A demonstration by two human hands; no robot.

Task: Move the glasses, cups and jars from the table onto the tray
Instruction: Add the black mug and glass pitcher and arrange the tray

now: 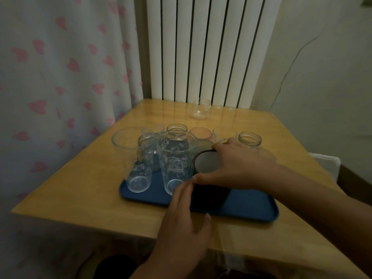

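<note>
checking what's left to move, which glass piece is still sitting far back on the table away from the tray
The small glass pitcher near the radiator. It stands alone on the bare table; the others cluster at the blue tray.

Home room, heart-print curtain, radiator

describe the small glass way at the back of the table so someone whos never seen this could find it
Start at the white radiator behind the wooden table. Just in front of it, near the table's far edge, stands a small clear glass pitcher. Unlike the glasses and jars crowded around the blue tray, it stands alone, well apart from them.
</note>
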